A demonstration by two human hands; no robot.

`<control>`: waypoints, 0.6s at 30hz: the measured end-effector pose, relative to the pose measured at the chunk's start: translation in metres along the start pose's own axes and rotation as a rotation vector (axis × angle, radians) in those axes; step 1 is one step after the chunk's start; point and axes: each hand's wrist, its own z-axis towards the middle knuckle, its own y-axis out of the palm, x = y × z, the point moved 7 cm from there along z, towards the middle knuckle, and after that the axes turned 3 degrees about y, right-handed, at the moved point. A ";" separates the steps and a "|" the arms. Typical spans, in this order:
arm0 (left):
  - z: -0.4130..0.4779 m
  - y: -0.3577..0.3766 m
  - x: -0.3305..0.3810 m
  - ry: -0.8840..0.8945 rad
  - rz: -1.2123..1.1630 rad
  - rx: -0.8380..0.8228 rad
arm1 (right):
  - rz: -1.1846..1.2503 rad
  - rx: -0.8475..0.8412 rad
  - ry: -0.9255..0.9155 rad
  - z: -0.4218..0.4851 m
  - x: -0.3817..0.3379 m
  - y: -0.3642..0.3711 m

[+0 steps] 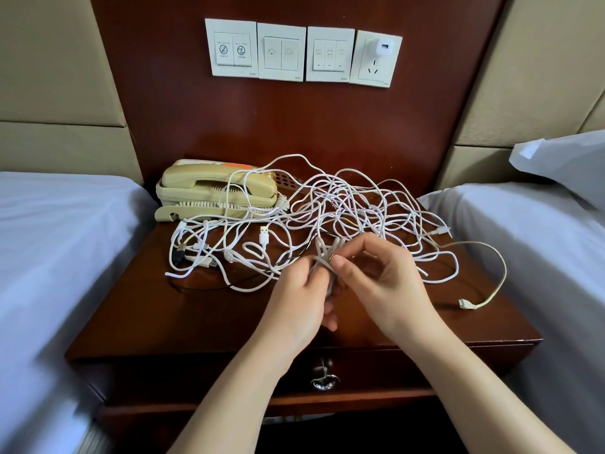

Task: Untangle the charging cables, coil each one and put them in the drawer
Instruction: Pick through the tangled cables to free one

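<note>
Cable ends [323, 254] are pinched by left hand [299, 290] and right hand [383, 280], so knots in the charging cables [343, 204] could be tightened, telephone [212, 191] dragged, by hard pulling.

The leftmost switch plate [230, 47] shows two round pictograms, lettering unreadable.

Loose tangle of white charging cables [327, 217], sprawled across the wooden tabletop [196, 316], a few strands lifted at the front edge. Below, drawer [376, 365], fully shut.
</note>
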 end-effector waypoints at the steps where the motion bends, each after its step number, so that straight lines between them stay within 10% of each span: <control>1: 0.000 0.002 0.001 0.011 0.003 -0.009 | 0.071 -0.005 0.054 0.000 0.001 -0.001; 18: -0.004 0.005 0.004 0.067 0.049 -0.171 | 0.275 -0.035 0.224 -0.005 -0.012 -0.001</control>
